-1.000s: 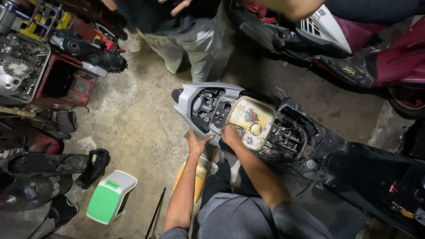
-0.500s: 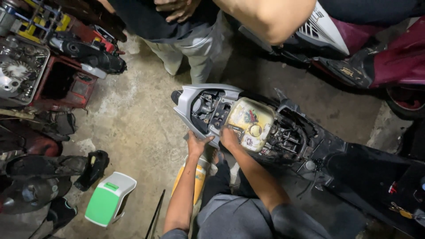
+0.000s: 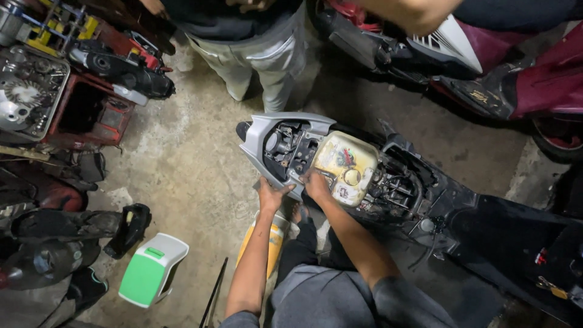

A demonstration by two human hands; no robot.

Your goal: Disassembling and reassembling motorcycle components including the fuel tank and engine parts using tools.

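Concrete workshop floor (image 3: 182,164), stained and dusty, fills the middle of the frame, with parts stacked along the left edge and motorcycles across the right.

At upper left sits an engine casing (image 3: 27,97) beside a red metal frame (image 3: 91,115) and a black cylindrical part (image 3: 121,70). Lower left holds dark body panels (image 3: 54,225) and a green-and-white plastic container (image 3: 152,276) lying on the floor.

At top centre stands a second person in grey trousers (image 3: 255,54); that person's hands are at the top edge and well apart from the work.

At centre is the stripped tail of a scooter. Its grey rear cowl (image 3: 258,136) surrounds an open bay of wiring and brackets, and a cream fuel tank (image 3: 346,167) sits just right of that bay. A yellow container (image 3: 267,240) stands on the floor below the cowl.

The left hand (image 3: 271,195) presses up against the lower edge of the grey rear cowl, fingers curled onto the rim; how firmly they grip cannot be told. The right hand (image 3: 316,182) rests on the near-left corner of the cream fuel tank, fingers spread flat over its edge rather than closed round anything.

Compared with the views of one second and half a second ago, both hands occupy the same contact points and the tank and cowl lie unchanged. Only the standing person's arm at top right has shifted. This reads as a steady hold, with no part freed yet.

At right lie the black scooter body (image 3: 498,231) and a maroon motorcycle (image 3: 546,85).
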